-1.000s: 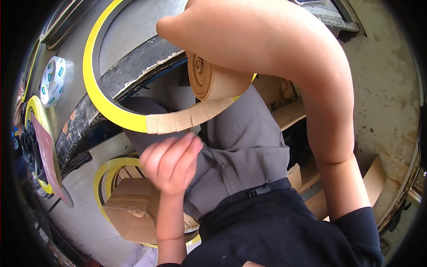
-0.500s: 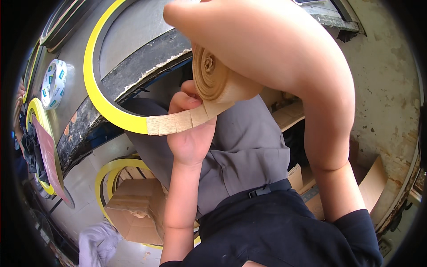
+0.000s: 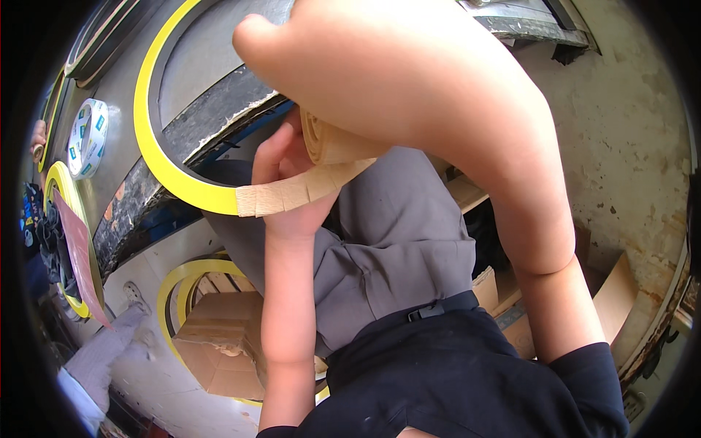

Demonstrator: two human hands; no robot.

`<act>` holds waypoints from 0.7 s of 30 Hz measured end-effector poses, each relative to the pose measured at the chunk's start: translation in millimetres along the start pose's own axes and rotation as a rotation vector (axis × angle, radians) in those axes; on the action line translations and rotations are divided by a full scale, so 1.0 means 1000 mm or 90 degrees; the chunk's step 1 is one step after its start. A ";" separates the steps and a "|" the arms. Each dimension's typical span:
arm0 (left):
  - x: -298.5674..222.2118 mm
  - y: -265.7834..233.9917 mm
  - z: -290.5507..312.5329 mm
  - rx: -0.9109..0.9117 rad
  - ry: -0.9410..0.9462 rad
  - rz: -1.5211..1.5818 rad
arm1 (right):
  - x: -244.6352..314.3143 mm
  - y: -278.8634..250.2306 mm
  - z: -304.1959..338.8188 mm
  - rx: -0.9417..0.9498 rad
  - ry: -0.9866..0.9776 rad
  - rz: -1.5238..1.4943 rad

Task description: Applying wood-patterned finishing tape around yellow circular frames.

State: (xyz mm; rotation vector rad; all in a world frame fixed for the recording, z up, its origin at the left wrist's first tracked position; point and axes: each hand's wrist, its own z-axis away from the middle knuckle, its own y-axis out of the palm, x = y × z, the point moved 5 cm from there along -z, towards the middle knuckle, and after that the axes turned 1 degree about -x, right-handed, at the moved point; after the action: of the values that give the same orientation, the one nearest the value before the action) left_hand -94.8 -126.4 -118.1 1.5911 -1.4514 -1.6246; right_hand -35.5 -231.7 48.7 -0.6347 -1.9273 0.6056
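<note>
A peeling wall [image 3: 628, 124] stood on the right, and a grey metal surface [image 3: 120, 109] with a chipped dark edge spread across the upper left, carrying a white roll of tape [image 3: 87, 139]. In the head view, a yellow ring [image 3: 212, 197] reached from over that surface out above the person's lap, its near arc covered by overlapping tan crepe paper [image 3: 321, 184]. This covered stretch curved from lower left to upper right, crossing in front of the left hand [image 3: 292, 157], the nearer of the two to it. The left fingers came up bent inside the ring; how firmly they closed could not be told. Just above the arc's right end sat a tan paper roll [image 3: 343, 142], directly below the right hand [image 3: 314, 66]. The thumb side showed there, but the other right fingers were hidden, so their grip could not be told.
</note>
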 end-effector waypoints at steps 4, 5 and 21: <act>0.000 0.012 -0.017 0.105 -0.097 0.282 | 0.001 0.012 -0.010 -0.024 -0.013 0.010; 0.003 0.004 -0.017 0.038 -0.119 0.341 | 0.004 0.007 -0.002 -0.030 -0.017 0.012; 0.040 0.008 -0.009 0.017 -0.074 0.378 | -0.039 0.005 0.138 0.005 -0.044 -0.053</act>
State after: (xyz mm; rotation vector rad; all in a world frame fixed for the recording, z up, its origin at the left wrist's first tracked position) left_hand -99.1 -167.2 -127.1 0.9476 -1.7901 -1.3568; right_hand -145.1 -273.1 -34.0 -0.5322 -2.0038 0.5888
